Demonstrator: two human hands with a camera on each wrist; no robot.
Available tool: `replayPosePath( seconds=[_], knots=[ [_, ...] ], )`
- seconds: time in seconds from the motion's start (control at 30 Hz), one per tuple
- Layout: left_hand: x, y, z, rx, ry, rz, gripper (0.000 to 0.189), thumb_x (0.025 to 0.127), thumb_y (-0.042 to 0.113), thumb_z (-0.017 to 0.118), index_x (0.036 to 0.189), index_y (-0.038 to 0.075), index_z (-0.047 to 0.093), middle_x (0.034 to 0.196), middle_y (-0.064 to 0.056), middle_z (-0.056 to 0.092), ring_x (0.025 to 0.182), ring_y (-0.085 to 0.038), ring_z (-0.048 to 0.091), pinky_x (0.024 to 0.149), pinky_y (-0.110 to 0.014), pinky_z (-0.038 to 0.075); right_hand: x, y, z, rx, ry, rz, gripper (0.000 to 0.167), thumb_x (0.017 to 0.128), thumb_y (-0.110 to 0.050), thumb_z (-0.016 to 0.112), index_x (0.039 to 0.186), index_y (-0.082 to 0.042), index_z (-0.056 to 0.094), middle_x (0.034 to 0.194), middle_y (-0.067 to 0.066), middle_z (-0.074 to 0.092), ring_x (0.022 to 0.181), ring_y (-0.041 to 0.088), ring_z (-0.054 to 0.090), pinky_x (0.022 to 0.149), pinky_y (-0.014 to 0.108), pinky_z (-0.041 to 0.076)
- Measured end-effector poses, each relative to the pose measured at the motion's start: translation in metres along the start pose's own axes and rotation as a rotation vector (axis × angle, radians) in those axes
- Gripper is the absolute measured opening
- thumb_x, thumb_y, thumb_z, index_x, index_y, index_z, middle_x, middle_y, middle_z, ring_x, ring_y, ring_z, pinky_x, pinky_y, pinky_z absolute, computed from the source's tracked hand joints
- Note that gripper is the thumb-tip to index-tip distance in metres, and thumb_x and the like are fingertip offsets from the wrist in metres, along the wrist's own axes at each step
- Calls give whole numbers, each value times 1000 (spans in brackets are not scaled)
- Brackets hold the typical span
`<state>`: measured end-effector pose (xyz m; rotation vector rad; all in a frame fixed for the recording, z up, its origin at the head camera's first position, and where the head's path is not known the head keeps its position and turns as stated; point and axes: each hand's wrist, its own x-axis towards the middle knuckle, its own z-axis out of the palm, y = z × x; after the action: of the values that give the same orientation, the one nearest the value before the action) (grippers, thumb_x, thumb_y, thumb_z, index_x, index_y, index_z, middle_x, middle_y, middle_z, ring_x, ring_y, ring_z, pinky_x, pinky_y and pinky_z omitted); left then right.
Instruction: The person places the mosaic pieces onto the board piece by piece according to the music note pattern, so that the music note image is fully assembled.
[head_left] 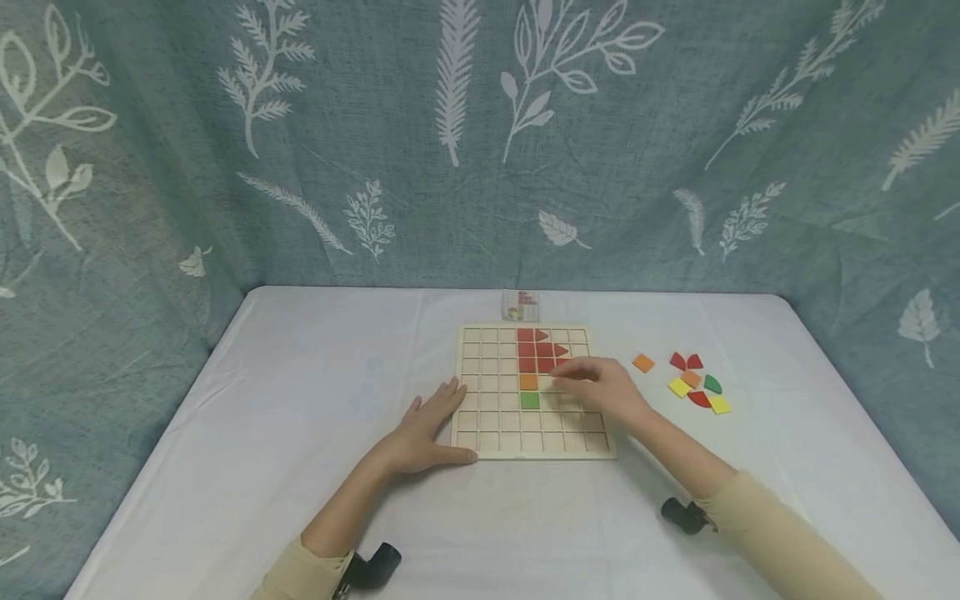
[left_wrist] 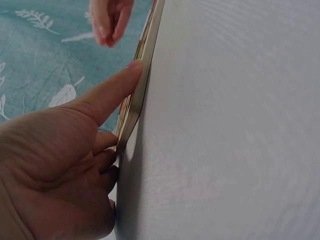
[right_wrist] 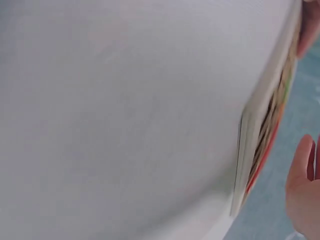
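A wooden grid board [head_left: 488, 450] lies on the white table, with red squares and triangles [head_left: 527, 350] in its upper rows. Below them sit an orange square [head_left: 528, 382] and a green square [head_left: 530, 401]. My left hand [head_left: 420, 437] is spread at the board's left side, its thumb touching the front edge near the corner. Over the board's right half hovers my right hand [head_left: 603, 387], its fingertips beside the third red row and partly covering the triangle there. In the left wrist view, the right hand [left_wrist: 111, 22] points downward with no piece showing at its fingertips.
Right of the board lie loose pieces: an orange square [head_left: 643, 363], yellow squares [head_left: 720, 404], red pieces [head_left: 699, 399] and a green piece [head_left: 712, 384]. A small pattern card [head_left: 521, 306] stands behind the board. A leaf-print curtain [head_left: 480, 225] hangs at the table's back edge.
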<state>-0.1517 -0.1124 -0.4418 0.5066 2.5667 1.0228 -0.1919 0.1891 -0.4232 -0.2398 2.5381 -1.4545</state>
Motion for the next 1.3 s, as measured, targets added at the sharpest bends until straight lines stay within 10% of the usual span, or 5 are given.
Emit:
replayPosePath(
  seconds=[0.27, 0.5, 0.9, 1.3],
  knots=[
    [-1, -3, 0, 4, 2, 0, 99, 79, 39, 79, 153, 2, 25, 162, -13, 14, 149, -29, 6, 118, -50, -5, -11, 15, -41, 193, 161, 197, 50, 93, -38, 66, 130, -6, 60, 132, 9, 58, 118, 21, 53, 102, 41, 45],
    [-2, -4, 0, 0, 0, 10, 98, 80, 38, 79, 153, 1, 25, 161, -13, 14, 149, -29, 6, 118, -50, -5, -21, 32, -68, 354, 235, 220, 58, 93, -29, 68, 138, 2, 49, 112, -7, 65, 103, 5, 61, 97, 27, 48],
    [-2, -2, 1, 6, 4, 6, 98, 79, 39, 79, 153, 1, 26, 162, -12, 14, 149, -29, 6, 118, -50, -5, -18, 56, -92, -245, 212, 198, 43, 94, -23, 65, 129, 2, 56, 124, 24, 60, 113, 37, 56, 88, 43, 51],
    [-3, 0, 1, 0, 7, -5, 99, 78, 38, 80, 153, 2, 26, 161, -13, 15, 149, -28, 6, 119, -49, -5, -5, 62, -87, -404, 237, 146, 34, 89, -16, 70, 115, 4, 62, 107, 22, 65, 99, 35, 61, 81, 43, 53]
  ],
)
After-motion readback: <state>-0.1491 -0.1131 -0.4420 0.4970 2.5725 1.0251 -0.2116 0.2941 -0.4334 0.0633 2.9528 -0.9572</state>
